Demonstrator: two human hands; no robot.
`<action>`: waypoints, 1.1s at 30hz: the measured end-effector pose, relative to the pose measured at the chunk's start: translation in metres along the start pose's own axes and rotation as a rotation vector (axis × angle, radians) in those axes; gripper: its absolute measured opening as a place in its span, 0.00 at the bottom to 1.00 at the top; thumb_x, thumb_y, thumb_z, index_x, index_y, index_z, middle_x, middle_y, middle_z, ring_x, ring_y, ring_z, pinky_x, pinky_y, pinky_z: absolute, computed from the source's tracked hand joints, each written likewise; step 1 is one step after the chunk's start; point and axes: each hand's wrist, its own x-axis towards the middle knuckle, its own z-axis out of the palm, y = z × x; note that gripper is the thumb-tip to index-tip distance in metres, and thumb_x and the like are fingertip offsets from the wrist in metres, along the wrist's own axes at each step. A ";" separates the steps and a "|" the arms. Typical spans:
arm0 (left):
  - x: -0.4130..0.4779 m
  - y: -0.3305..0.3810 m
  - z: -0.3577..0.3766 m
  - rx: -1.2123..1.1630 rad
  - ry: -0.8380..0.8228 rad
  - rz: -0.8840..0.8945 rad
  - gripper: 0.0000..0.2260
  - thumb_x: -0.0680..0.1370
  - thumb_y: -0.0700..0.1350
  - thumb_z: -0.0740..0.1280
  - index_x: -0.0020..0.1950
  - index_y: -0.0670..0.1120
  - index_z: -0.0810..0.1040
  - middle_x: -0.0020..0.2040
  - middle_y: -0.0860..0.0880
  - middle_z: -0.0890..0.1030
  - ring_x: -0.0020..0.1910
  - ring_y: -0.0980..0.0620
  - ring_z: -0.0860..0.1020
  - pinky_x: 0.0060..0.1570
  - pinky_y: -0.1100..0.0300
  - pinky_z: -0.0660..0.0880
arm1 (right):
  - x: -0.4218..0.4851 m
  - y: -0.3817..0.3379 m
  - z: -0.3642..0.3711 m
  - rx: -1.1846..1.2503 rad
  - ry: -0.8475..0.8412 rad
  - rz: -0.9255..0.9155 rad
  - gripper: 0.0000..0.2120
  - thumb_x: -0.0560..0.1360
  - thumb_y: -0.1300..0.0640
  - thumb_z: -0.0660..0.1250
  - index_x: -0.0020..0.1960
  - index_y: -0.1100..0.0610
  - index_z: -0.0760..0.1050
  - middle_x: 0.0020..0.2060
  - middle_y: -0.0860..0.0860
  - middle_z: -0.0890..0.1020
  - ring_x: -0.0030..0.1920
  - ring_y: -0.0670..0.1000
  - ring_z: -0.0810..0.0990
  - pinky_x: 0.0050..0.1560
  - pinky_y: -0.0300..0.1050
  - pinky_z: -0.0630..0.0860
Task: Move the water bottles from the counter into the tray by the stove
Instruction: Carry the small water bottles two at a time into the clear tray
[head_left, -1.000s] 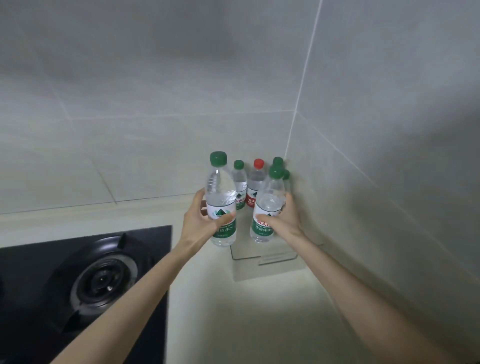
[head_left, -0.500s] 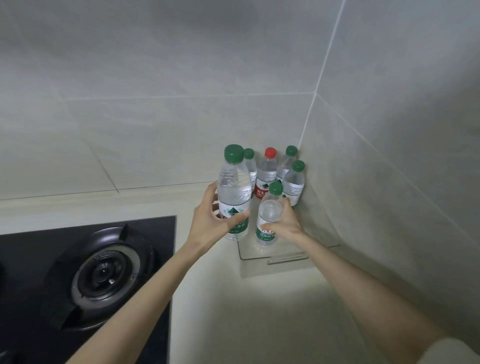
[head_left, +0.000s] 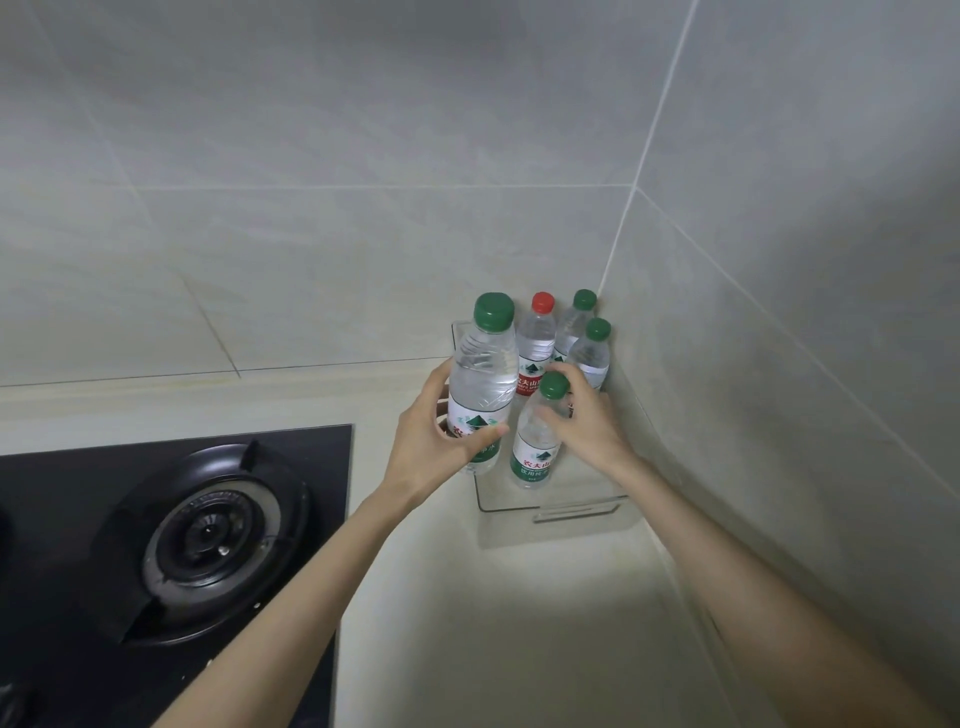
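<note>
The large bottle (head_left: 482, 387) is full, so probably heavy, and its thin plastic looks slick. The left hand (head_left: 439, 441) is wrapped round its label over the clear tray (head_left: 550, 506). The right hand (head_left: 587, 423) cups a small bottle's (head_left: 537, 441) shoulder inside the tray. Pale counter (head_left: 493, 623), stove (head_left: 202, 535) left, tiled corner behind.

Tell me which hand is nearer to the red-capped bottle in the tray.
Right. The right hand reaches its fingers up just below the red-capped bottle, while the left hand sits further left, wrapped around the large green-capped bottle.
</note>
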 end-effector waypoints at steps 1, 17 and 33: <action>0.000 0.000 0.000 0.000 -0.002 0.000 0.34 0.66 0.45 0.79 0.67 0.59 0.68 0.50 0.68 0.80 0.51 0.66 0.78 0.44 0.74 0.74 | 0.001 -0.004 -0.005 -0.054 0.006 -0.053 0.18 0.73 0.56 0.70 0.61 0.50 0.71 0.47 0.45 0.81 0.44 0.49 0.78 0.48 0.48 0.75; 0.002 -0.005 -0.007 0.001 -0.031 0.007 0.35 0.66 0.45 0.79 0.68 0.61 0.68 0.54 0.65 0.80 0.54 0.63 0.77 0.48 0.72 0.75 | 0.074 -0.022 -0.016 -0.179 0.116 0.013 0.12 0.70 0.56 0.73 0.53 0.52 0.77 0.44 0.53 0.83 0.47 0.58 0.82 0.50 0.54 0.79; 0.002 -0.002 -0.008 0.061 -0.046 0.032 0.35 0.66 0.46 0.79 0.63 0.70 0.65 0.53 0.66 0.79 0.52 0.67 0.76 0.48 0.71 0.76 | 0.073 -0.027 -0.014 -0.171 0.128 0.115 0.16 0.74 0.59 0.68 0.60 0.51 0.74 0.56 0.55 0.82 0.56 0.59 0.80 0.55 0.50 0.77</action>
